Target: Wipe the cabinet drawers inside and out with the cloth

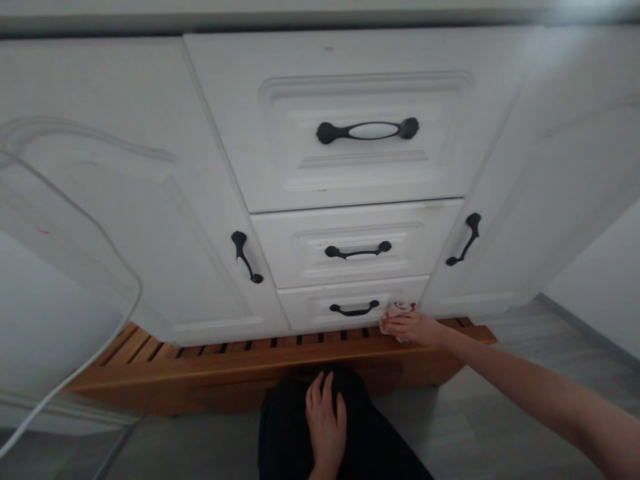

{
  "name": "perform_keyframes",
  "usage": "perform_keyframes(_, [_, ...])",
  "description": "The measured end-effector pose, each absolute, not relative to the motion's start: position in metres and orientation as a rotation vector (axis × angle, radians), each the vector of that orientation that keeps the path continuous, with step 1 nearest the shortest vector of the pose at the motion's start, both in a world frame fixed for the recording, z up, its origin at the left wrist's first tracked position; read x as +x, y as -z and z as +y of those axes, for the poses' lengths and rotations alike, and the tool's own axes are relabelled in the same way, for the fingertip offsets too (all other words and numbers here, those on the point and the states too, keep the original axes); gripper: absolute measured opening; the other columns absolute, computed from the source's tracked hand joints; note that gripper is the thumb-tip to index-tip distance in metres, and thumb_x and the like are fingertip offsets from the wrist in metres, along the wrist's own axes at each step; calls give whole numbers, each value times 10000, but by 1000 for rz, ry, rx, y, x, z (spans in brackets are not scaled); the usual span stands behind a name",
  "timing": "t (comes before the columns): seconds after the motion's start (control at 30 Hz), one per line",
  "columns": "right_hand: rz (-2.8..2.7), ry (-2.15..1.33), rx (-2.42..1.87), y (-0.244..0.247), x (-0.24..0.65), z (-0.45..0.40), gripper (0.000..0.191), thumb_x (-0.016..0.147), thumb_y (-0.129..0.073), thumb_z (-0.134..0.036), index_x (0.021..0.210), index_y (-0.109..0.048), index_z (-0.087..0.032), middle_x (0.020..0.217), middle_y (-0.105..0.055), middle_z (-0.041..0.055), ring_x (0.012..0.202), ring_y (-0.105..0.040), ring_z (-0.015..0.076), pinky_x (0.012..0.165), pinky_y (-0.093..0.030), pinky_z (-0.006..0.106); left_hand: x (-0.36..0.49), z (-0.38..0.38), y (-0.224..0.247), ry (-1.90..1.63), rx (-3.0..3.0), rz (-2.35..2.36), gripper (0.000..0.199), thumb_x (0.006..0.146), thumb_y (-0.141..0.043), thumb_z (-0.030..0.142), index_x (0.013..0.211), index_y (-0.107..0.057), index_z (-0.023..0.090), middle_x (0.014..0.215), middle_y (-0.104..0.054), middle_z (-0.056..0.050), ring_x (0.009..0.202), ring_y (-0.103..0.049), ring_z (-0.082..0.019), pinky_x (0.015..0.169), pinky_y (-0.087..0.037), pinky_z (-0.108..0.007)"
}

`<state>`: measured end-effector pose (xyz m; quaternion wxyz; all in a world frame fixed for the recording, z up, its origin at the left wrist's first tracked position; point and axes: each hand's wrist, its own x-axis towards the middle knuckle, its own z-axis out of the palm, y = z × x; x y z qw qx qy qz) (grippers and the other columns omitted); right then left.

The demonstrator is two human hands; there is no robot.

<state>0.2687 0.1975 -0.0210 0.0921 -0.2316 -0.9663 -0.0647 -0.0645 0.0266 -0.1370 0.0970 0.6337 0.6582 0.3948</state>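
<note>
One cloth [399, 311], pale with red patches, is in use at the lower right corner of the bottom drawer front [313, 309], just right of its black handle [354, 309] and above the slatted wooden surface [235, 365]. Your right hand [413, 328] has it bunched beneath the fingers, the grip narrow and closed on the fabric; whether the cloth bears on the drawer, the slats or both, you cannot verify from this view. Your left hand [326, 421] holds nothing and rests, fingers slightly parted, on your dark trousers [280, 423] at the knee.

Progress, in judgement: work is under way at the bottom drawer and incomplete overall. No panel can be certified as finished. Outstanding marks: two small spots on the top drawer front [285, 127], near its upper and lower edges; faint yellowing at the upper right of the middle drawer front [280, 257]; and a reddish streak on the left cabinet door [165, 267], beyond the white cord [113, 243]. The right cabinet door [520, 220] shows no distinct spot, though blur limits the finding.
</note>
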Motion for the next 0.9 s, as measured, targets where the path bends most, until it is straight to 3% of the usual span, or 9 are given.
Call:
perform_keyframes(0.17, [-2775,167,-896,33,297,182,668,869,-519,-11,1399,-593,-412,1326,-712,-52,1215,-638,111,961,-487,275,-62,26,138,-1173,1870,1967,390,1000,-443,301,1347,-611,239,1373,-575,-111,1280,-526,-266,1087,-490,-525])
perform_keyframes(0.33, [-2478,285,-1337,59,309,150,643,836,-525,-42,1327,-648,-438,1269,-729,-6,1199,-612,239,965,-494,443,-61,26,140,-1169,1869,1972,400,999,-429,307,1347,-616,247,1373,-583,-107,1277,-536,-266,1090,-489,-532])
perform_keyframes(0.5, [-2155,206,-1460,48,295,128,630,844,-430,-14,1338,-663,-327,1327,-674,65,1163,-601,240,945,-507,414,-61,26,139,-1161,1875,1966,404,994,-438,330,1344,-622,246,1374,-593,-110,1274,-545,-276,1092,-486,-546])
perform_keyframes(0.67, [-1753,430,-1501,22,267,146,502,942,-412,-127,1362,-656,-253,1377,-601,133,1221,-548,313,1012,-458,496,-63,25,142,-1158,1900,1966,411,992,-433,342,1343,-624,242,1369,-601,-112,1265,-564,-274,1092,-488,-537])
perform_keyframes(0.77, [-1808,413,-1526,34,266,151,432,936,-445,-159,1269,-708,-246,1248,-658,134,1140,-562,313,978,-475,499,-67,26,150,-1176,1935,1968,407,990,-440,339,1342,-625,255,1371,-603,-107,1267,-570,-270,1082,-497,-515])
perform_keyframes(0.9, [-2000,224,-1522,69,288,138,377,877,-500,-123,1095,-752,-300,1044,-718,71,976,-629,247,891,-522,410,-68,26,155,-1183,1944,1972,414,995,-423,337,1348,-621,249,1373,-601,-113,1280,-567,-266,1083,-494,-504])
